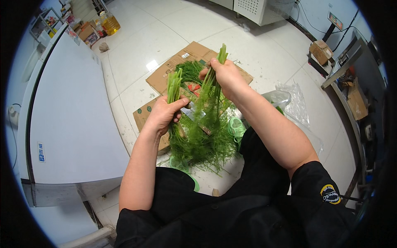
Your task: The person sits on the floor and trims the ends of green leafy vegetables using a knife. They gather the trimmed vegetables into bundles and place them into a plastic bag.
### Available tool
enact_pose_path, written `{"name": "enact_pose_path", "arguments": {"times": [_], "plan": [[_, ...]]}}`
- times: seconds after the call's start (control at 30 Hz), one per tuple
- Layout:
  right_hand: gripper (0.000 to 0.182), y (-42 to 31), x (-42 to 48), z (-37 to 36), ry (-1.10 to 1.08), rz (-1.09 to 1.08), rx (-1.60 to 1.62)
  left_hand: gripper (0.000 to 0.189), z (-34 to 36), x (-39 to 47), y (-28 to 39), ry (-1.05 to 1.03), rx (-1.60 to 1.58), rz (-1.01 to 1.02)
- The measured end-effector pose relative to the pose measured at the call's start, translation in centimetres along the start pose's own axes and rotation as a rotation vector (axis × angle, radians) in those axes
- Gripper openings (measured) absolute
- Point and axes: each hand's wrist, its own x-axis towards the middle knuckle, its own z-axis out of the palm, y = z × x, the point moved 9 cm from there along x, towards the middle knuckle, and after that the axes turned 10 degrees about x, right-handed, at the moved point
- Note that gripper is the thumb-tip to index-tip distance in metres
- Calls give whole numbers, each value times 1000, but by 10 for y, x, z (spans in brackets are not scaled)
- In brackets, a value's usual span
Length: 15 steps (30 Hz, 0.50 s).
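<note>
My left hand point(167, 113) is closed round a bunch of feathery green herb stalks point(174, 85), their thick ends pointing up. In my right hand point(225, 74) is a second bunch of the same herb point(222, 54), its fine fronds hanging down between my arms. Below lie more loose fronds point(211, 148) on flattened cardboard point(169, 69). A bundle of fronds point(189, 70) rests on the cardboard's far part, near a red ribbon or tape point(194, 89). Partly behind the hanging fronds is a knife with a broad metal blade point(193, 112) and a wooden handle point(205, 129).
A white chest-like appliance point(74, 117) stands at the left. Clear plastic bags point(294, 105) lie on the tiled floor at the right, beyond my green shoe point(236, 127). A metal shelf point(344, 68) lines the right side. An oil jug point(110, 24) and boxes stand at the far left.
</note>
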Motion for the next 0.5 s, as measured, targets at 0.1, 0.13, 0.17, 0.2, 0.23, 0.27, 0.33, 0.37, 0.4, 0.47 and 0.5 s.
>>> {"name": "enact_pose_path", "arguments": {"times": [0.1, 0.13, 0.17, 0.2, 0.23, 0.27, 0.33, 0.37, 0.4, 0.47, 0.5], "plan": [[24, -2, 5, 0, -55, -70, -81, 24, 3, -1, 0, -87, -109, -3], [23, 1, 2, 0, -34, -37, -6, 25, 5, 0, -1, -123, -147, -7], [24, 3, -1, 6, -93, -1, -73, 26, 7, 0, -1, -162, -178, -7], [25, 7, -3, 10, -153, 37, -139, 27, 8, -1, -2, -200, -210, -9], [27, 12, -6, 14, -213, 75, -205, 28, 11, -2, -2, -238, -241, -11], [29, 17, -7, 19, -258, 86, -156, 27, 12, -3, -2, -255, -251, -9], [26, 23, -14, 29, -321, 124, -215, 26, 14, -4, -3, -288, -273, -8], [25, 27, -18, 35, -352, 143, -244, 26, 15, -5, -2, -301, -265, -5], [24, 29, -22, 37, -334, 157, -275, 27, 17, -5, -1, -318, -259, -2], [23, 31, -33, 45, -388, 191, -275, 28, 19, -5, -1, -339, -239, 7], [22, 33, -34, 46, -389, 194, -276, 29, 20, -4, -3, -346, -226, 13]]}}
